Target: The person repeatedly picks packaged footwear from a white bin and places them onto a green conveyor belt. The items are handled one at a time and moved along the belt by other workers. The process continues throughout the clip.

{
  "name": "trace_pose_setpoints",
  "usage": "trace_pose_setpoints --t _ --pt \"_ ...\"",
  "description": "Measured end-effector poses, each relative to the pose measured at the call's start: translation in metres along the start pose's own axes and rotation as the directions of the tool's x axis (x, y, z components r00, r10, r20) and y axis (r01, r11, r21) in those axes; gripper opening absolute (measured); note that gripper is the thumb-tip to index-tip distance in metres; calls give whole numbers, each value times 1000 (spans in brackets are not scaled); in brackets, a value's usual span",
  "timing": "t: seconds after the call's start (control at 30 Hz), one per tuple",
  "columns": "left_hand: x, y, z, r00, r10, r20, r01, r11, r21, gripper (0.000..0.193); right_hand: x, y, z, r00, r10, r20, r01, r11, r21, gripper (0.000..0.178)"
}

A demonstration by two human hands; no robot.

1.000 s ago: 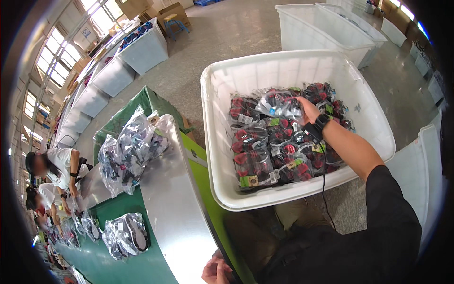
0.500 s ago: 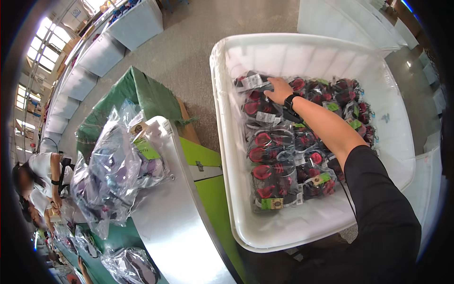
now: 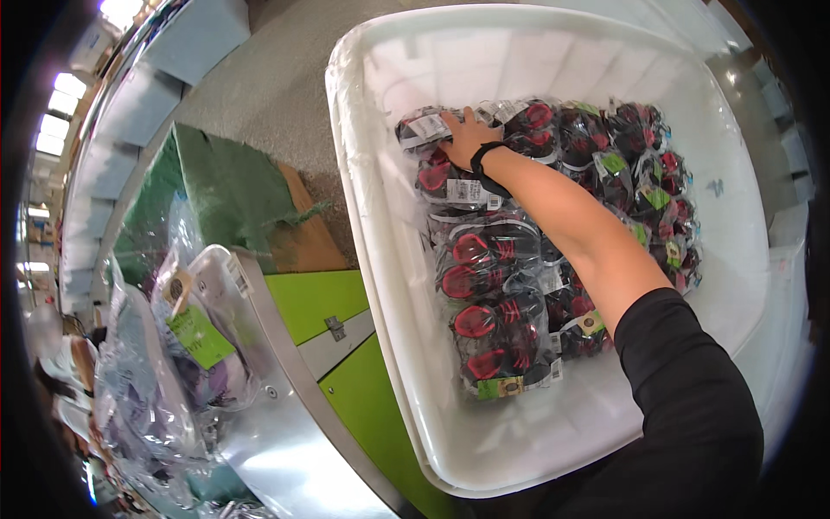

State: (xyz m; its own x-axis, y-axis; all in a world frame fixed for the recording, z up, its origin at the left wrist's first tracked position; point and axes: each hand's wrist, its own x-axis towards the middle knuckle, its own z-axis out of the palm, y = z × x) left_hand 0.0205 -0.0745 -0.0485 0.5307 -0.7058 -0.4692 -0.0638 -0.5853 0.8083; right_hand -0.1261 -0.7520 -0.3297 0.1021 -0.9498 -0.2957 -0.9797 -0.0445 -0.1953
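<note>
Right hand [image 3: 467, 137]: reaching from 5 o'clock toward 11 o'clock, palm down, fingers curled over a clear packet [image 3: 425, 130] at the far left corner of the load; grip appears closed on its top edge, thumb side hidden.
Wrist: dark band [image 3: 486, 164]; black sleeve [image 3: 683, 406] covering the upper arm at 5 o'clock.
Left hand: out of view.
Held packet: clear film over black-and-red goods with a white label, lying at 12 o'clock within the white tub [image 3: 553, 432].
Tub contents: bagged black-and-red items [image 3: 493, 294] in rows, filling the centre and right; bare tub floor at 6 o'clock and along the left wall.
Progress, as judged: tub well stocked, one packet only in hand, so most of the handling apparently left.
Bench side: steel-edged green counter [image 3: 303, 415] at 8 o'clock, carrying a heap of clear bags [image 3: 181, 346].
Hidden or unclear: fingertips beneath the packet; packets under the forearm; exact nature of the goods; 9 o'clock region blurred and bent by the lens; far bins [image 3: 156, 95] at 10 o'clock too small to read.
</note>
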Motion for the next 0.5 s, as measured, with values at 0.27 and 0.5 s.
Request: trace_pose_setpoints --t 0.27,0.5 --pt "5 -11 2 999 36 -4 -36 999 25 22 -16 31 15 952 241 -189 -130 876 464 98" --pt "1 -18 0 1000 24 -11 -23 999 34 22 -37 37 94 939 -35 -342 168 915 367 88"
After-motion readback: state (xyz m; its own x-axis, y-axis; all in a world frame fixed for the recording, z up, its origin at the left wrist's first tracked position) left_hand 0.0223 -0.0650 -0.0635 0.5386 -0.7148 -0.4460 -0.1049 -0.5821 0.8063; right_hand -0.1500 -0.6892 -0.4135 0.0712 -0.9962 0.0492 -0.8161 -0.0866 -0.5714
